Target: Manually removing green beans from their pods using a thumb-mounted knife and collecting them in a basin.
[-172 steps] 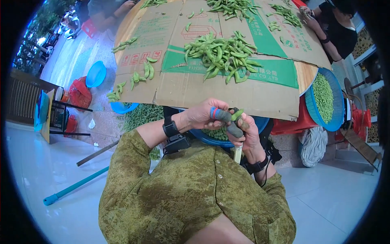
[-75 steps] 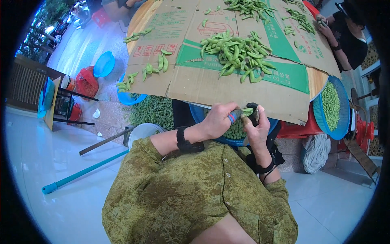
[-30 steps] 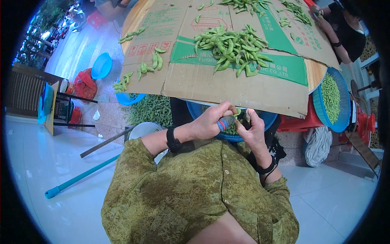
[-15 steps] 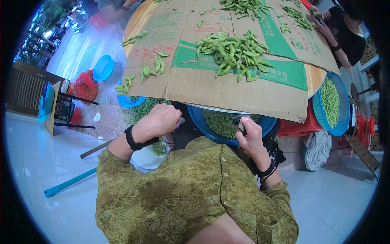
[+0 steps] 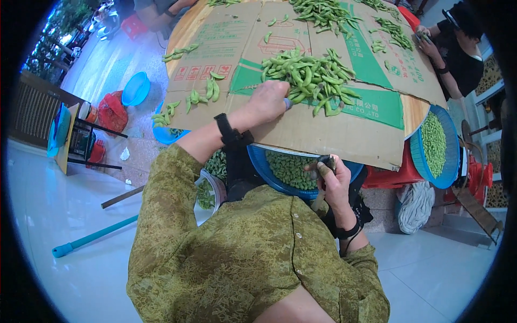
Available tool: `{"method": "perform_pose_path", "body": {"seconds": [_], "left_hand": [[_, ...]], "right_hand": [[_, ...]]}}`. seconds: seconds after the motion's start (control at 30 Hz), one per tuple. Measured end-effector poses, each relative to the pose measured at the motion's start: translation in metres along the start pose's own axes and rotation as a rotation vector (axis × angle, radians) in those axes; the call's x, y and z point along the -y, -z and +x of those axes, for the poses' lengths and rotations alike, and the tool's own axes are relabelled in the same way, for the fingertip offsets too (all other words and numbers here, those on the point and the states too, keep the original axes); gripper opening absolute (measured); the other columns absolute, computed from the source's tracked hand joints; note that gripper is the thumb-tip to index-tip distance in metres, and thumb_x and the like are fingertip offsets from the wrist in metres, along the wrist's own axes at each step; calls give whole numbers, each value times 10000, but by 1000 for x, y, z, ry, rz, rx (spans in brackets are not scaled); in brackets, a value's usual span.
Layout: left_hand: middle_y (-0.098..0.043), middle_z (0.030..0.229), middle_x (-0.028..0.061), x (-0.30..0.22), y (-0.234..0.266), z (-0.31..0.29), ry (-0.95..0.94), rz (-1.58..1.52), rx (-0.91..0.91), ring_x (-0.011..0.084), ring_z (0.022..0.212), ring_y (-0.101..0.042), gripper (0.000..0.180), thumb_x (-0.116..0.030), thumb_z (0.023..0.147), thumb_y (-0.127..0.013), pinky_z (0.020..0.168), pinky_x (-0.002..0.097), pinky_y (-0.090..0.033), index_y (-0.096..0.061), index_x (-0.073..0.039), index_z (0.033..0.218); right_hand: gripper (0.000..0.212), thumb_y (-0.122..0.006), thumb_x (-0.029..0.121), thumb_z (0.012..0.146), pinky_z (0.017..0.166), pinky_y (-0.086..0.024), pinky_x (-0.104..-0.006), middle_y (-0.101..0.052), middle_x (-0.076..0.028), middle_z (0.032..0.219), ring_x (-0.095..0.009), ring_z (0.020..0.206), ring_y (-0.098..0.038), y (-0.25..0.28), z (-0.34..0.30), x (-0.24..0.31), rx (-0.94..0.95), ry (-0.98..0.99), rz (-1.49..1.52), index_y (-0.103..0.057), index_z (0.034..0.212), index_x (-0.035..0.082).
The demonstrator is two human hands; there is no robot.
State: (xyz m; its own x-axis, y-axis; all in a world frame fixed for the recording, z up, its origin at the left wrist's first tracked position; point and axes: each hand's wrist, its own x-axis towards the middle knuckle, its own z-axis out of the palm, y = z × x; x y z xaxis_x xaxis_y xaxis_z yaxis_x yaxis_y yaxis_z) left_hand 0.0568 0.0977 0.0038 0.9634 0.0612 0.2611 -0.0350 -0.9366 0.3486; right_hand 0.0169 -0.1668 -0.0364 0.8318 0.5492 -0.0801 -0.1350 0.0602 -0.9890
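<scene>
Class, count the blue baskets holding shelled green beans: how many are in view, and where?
2: the near basket, partly under the table; the right-hand basket, at the table's right edge. Others may be hidden beneath.

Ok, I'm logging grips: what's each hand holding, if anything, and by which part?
Cannot tell for either: left hand at pod pile, right hand at blue basin.

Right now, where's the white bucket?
Head view, left of centre: the white bucket is on the person's left, between the camouflage-patterned left sleeve and the blue basin of shelled beans.
</scene>
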Motion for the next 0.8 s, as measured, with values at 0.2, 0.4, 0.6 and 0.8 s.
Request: {"method": "perform_pose_path", "body": {"seconds": [0.2, 0.4, 0.6, 0.8], "left_hand": [[-639, 819, 229, 6, 28, -12, 141, -217, 246, 396, 821, -621, 136, -98, 724, -612, 709, 459, -494, -624, 20, 791], [-643, 820, 180, 3, 24, -41, 20, -143, -15, 298, 724, -633, 203, -86, 779, -593, 661, 376, -492, -613, 27, 946], [-575, 708, 22, -60, 30, -68, 400, -1068, 455, 80, 626, -523, 142, -63, 862, -531, 524, 239, -409, -629, -19, 955], [-587, 726, 2, -63, 10, -77, 361, -1203, 520, 42, 545, -476, 144, -96, 902, -550, 472, 189, -370, -613, -31, 1014]], "right_hand": [[148, -504, 149, 936, 386, -321, -219, -536, -32, 662, -82, 445, -422, 2, -4, -9, 62, -169, 416, -561, 1002, 29], [263, -439, 185, 975, 411, -333, -219, -484, -30, 712, -84, 481, -394, -10, -7, -10, 159, -211, 594, -491, 1182, 31], [344, -432, 208, 979, 400, -327, -200, -499, -33, 733, -74, 480, -406, -16, 4, 7, 197, -79, 442, -457, 1264, 18], [344, -448, 211, 980, 418, -349, -211, -496, -33, 765, -77, 508, -402, -18, 1, 22, 219, -145, 679, -435, 1272, 29]]}}
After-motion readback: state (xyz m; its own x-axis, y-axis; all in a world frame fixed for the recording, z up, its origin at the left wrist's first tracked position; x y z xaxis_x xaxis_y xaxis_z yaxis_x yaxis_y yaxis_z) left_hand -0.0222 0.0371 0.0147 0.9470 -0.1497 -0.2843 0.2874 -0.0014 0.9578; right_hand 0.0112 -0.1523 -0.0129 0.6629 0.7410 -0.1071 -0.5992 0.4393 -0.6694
